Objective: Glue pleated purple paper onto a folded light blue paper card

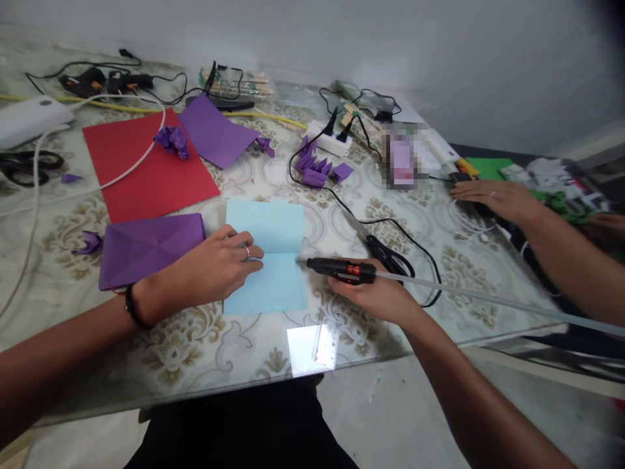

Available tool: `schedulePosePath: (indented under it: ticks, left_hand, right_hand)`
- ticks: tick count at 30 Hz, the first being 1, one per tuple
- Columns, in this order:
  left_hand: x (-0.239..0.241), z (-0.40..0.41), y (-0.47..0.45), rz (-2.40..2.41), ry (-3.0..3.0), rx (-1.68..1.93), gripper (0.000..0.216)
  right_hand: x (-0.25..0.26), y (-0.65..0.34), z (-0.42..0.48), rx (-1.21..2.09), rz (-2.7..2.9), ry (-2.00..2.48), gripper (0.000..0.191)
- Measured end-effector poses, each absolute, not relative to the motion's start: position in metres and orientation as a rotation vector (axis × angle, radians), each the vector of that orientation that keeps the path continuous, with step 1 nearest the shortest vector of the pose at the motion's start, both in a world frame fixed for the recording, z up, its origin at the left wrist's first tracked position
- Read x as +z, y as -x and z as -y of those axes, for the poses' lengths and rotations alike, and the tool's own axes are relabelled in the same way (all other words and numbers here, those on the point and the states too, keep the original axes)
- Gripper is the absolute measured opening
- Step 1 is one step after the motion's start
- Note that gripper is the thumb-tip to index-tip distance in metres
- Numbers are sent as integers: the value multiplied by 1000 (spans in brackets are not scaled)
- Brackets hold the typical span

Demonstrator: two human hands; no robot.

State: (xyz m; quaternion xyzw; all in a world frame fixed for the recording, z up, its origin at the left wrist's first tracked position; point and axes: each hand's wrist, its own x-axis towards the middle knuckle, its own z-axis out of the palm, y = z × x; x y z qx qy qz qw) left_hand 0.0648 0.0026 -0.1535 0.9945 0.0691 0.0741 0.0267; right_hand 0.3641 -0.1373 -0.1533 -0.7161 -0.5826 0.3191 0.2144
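My left hand (233,264) lies on the left half of a light blue sheet of paper (273,286), fingers somewhat apart. A crease runs across the sheet's middle. My right hand (374,296) is wrapped around a black hot glue gun (342,270), its nozzle at the sheet's right edge near the crease. A long translucent glue stick (469,298) sticks out of the gun's back. Black-handled scissors (390,257) lie just beyond my right hand. Beside my left forearm is a folded purple paper piece (151,247), partly covered by that arm.
Behind lie red paper (151,172), purple paper (217,133) and purple scraps (315,166). A white power strip (329,138) has black cords; one loops around the scissors. More glue guns (105,81) sit back left. At right, another person's hand (498,195) rests near a blurred phone (403,156).
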Motion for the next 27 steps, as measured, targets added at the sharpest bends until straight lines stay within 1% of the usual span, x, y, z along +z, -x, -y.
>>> schedulePosePath:
  ticks: [6, 13, 18, 21, 27]
  left_hand:
    - [-155, -2, -67, -181, -3072, 238, 22]
    - [-152, 2, -68, -198, -2976, 142, 31]
    - [-147, -3, -68, -233, -2896, 72, 26]
    - [-142, -9, -68, -267, -2844, 8, 24]
    - [-128, -21, -70, -412, -2646, -124, 42]
  right_hand:
    - [-156, -363, 134, 842, 1591, 2003, 24]
    - [-155, -362, 131, 809, 1540, 2078, 23]
    - [-149, -361, 130, 870, 1578, 2040, 21]
    - [-145, -360, 131, 901, 1589, 1984, 24]
    - [-131, -351, 133, 937, 1619, 1924, 30]
